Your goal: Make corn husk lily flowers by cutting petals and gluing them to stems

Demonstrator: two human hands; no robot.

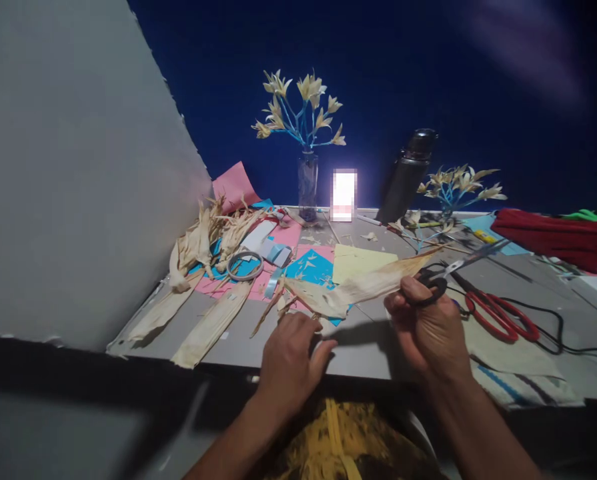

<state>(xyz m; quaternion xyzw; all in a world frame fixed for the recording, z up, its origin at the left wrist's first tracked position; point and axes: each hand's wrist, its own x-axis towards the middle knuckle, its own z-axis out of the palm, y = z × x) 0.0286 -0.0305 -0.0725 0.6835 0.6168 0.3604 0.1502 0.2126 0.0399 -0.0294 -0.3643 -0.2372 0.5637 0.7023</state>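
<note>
My right hand [435, 327] is closed round the dark handles of a pair of scissors [453, 268], whose blades point up to the right. A long pale dried corn husk [365, 288] stretches leftward from beside its fingertips. Whether those fingers also grip the husk, I cannot tell. My left hand [291, 357] rests at the table's front edge with fingers bent downward and the thumb apart. Small husk scraps [285, 307] lie just beyond its fingers, and nothing shows in its grasp.
Piled husks [201, 233], a tape roll [245, 265] and coloured paper [313, 267] cover the left side. Husk flowers stand in a glass vase [307, 187] behind. A dark flask [408, 177], red-handled scissors [501, 317] with a black cord, and red cloth [553, 233] occupy the right.
</note>
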